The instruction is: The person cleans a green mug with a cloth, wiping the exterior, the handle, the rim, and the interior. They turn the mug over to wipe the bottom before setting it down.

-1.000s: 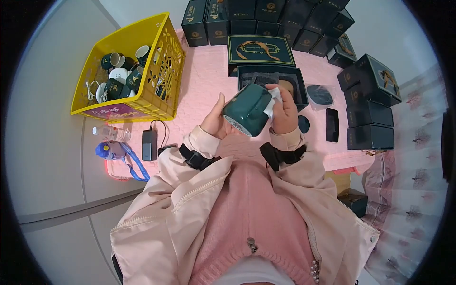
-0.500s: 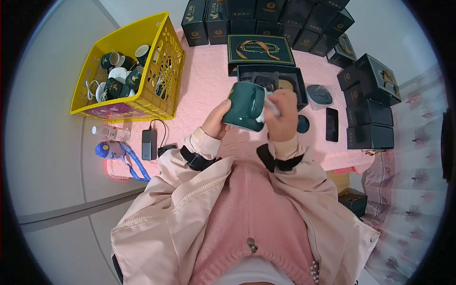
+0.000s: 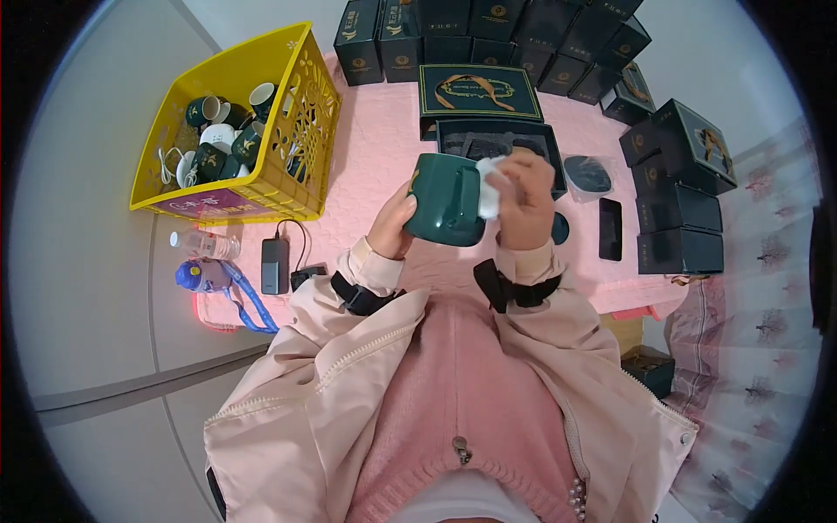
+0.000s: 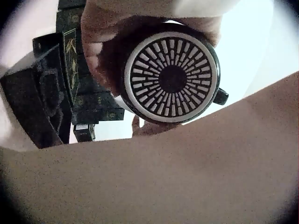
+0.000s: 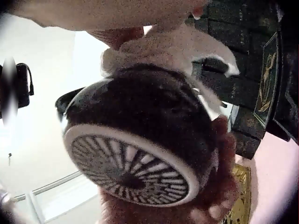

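Note:
My left hand (image 3: pixel 392 227) grips a dark green mug (image 3: pixel 440 200) by its side, thumb on the wall. The mug is held in the air above the table, with its handle (image 3: pixel 465 193) facing up toward the head camera. Both wrist views show the mug's base (image 4: pixel 173 77) with its ring of pale radial dashes. Pinched in my right hand (image 3: pixel 525 205) is a crumpled white tissue (image 3: pixel 489 190), pressed against the mug near the handle. From the right wrist, the tissue (image 5: pixel 154 49) overlaps the mug's wall. The mug's inside is hidden.
Behind the mug lies an open dark box (image 3: pixel 554 157) with grey lining and its lid (image 3: pixel 479 91). A yellow crate (image 3: pixel 305 166) of mugs stands left. Stacked dark boxes (image 3: pixel 680 209), a phone (image 3: pixel 610 229), a round dark disc (image 3: pixel 560 228) and a plastic-wrapped item (image 3: pixel 588 174) are right.
The mug has turned in my left hand: its base, in sight a second ago, now faces away from the head camera and its handle faces up. My right hand has moved the tissue along the mug.

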Demonstrator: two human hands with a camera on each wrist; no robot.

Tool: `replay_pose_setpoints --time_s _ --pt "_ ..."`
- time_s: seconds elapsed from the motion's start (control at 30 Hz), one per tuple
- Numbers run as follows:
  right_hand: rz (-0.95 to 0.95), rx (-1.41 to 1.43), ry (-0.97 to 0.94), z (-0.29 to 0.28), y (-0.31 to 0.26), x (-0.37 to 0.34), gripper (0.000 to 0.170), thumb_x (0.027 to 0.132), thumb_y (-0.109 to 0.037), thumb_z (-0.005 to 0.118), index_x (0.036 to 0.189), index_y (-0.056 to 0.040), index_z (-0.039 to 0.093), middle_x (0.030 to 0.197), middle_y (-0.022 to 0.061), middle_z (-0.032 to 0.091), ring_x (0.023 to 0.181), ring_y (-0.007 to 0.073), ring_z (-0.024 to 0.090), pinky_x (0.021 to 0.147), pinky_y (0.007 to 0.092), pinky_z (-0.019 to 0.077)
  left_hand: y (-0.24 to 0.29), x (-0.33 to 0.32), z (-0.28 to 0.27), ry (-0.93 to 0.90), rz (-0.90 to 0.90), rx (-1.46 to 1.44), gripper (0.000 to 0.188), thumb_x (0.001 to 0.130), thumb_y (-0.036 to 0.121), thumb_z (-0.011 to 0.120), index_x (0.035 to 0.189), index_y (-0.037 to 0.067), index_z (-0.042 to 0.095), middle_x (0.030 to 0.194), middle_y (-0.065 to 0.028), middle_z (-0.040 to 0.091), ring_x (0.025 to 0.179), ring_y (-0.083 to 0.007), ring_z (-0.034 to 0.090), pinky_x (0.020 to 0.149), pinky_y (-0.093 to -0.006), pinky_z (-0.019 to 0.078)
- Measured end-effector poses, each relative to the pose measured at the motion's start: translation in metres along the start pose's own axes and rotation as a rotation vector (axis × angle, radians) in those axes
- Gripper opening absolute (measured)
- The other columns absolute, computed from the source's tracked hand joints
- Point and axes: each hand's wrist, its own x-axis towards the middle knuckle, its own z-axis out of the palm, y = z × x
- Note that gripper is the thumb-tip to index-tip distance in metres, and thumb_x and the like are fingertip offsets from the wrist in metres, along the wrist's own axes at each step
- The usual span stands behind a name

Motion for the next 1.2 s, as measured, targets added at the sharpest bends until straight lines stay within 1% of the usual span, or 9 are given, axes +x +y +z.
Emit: replay_pose_setpoints --time_s 0.03,0.13,0.3,0.4,0.53,0.7,0.8,0.97,1.2 --pt "0.001 0.000 -0.001 0.001 0.004 -0.002 0.015 0.067 -0.001 0.060 0.080 0.0016 0.054 0.084 0.0082 0.047 0.076 0.0159 0.048 0.067 0.0213 0.0371 -0.001 0.000 -0.001 0.001 -0.001 0.000 0.062 0.080 0.035 0.045 0.124 -0.005 0.027 0.119 -0.0113 0.041 0.107 -0.0170 0.041 0.091 -0.0261 0.0314" --pt "0.326 0.416 0.032 0.004 0.011 -0.005 0.020 0.067 0.003 0.058 0.086 0.0014 0.057 0.091 0.0097 0.049 0.083 0.0187 0.049 0.074 0.0238 0.0375 -0.002 0.000 -0.003 0.001 -0.001 0.068 0.060 0.081 0.036 0.043 0.125 -0.002 0.028 0.118 -0.0104 0.043 0.106 -0.0175 0.044 0.090 -0.0267 0.0341" --pt "0.284 0.362 -0.006 0.009 -0.007 -0.018 0.027 0.068 0.006 0.053 0.094 -0.0006 0.056 0.098 0.0107 0.049 0.091 0.0238 0.047 0.082 0.0296 0.0360 -0.002 0.000 -0.001 0.081 -0.105 -0.239 0.055 0.083 0.037 0.039 0.124 0.001 0.030 0.117 -0.0102 0.045 0.103 -0.0184 0.047 0.087 -0.0292 0.0385" --pt "-0.042 0.181 -0.095 0.012 -0.028 -0.018 0.027 0.069 0.001 0.052 0.096 -0.0030 0.056 0.104 0.0114 0.050 0.092 0.0286 0.046 0.084 0.0343 0.0350 0.008 0.004 -0.001 0.094 -0.051 -0.246 0.052 0.084 0.037 0.036 0.123 0.003 0.032 0.116 -0.0101 0.046 0.102 -0.0195 0.049 0.085 -0.0324 0.0417" --pt "-0.264 0.042 -0.138 0.016 -0.034 -0.017 0.029 0.072 -0.001 0.049 0.101 -0.0007 0.053 0.109 0.0129 0.049 0.095 0.0298 0.046 0.084 0.0354 0.0358 0.006 0.005 0.006 0.121 -0.044 -0.324 0.052 0.084 0.041 0.032 0.122 0.005 0.034 0.117 -0.0108 0.045 0.103 -0.0217 0.048 0.086 -0.0358 0.0414" --pt "-0.200 0.180 -0.132 0.018 -0.042 -0.016 0.040 0.067 0.006 0.050 0.106 -0.0006 0.049 0.111 0.0164 0.048 0.098 0.0308 0.045 0.086 0.0366 0.0343 0.014 0.007 0.021 0.049 -0.087 -0.556 0.054 0.084 0.045 0.027 0.122 0.008 0.034 0.118 -0.0112 0.044 0.105 -0.0244 0.047 0.085 -0.0385 0.0418" --pt "-0.329 -0.006 -0.218 0.018 -0.036 -0.017 0.039 0.068 0.005 0.049 0.107 -0.0001 0.048 0.111 0.0164 0.048 0.098 0.0302 0.045 0.086 0.0363 0.0335 0.010 0.008 0.015 0.112 -0.132 -0.512 0.056 0.083 0.048 0.024 0.123 0.010 0.035 0.119 -0.0119 0.043 0.106 -0.0264 0.046 0.084 -0.0400 0.0424" --pt "-0.317 -0.137 -0.338 0.013 -0.033 -0.015 0.039 0.068 0.004 0.049 0.107 0.0007 0.048 0.112 0.0170 0.045 0.100 0.0299 0.044 0.087 0.0350 0.0325 0.010 0.007 0.017 0.126 -0.159 -0.476 0.057 0.082 0.050 0.026 0.123 0.010 0.035 0.119 -0.0120 0.043 0.106 -0.0273 0.046 0.084 -0.0402 0.0430" --pt "0.114 0.165 -0.082 0.030 -0.010 -0.027 0.033 0.080 -0.005 0.042 0.112 -0.0015 0.047 0.110 0.0122 0.045 0.098 0.0239 0.044 0.087 0.0282 0.0312 0.019 0.007 0.022 0.006 -0.224 -0.695 0.059 0.081 0.051 0.027 0.123 0.010 0.035 0.119 -0.0125 0.044 0.102 -0.0293 0.048 0.077 -0.0466 0.0449"
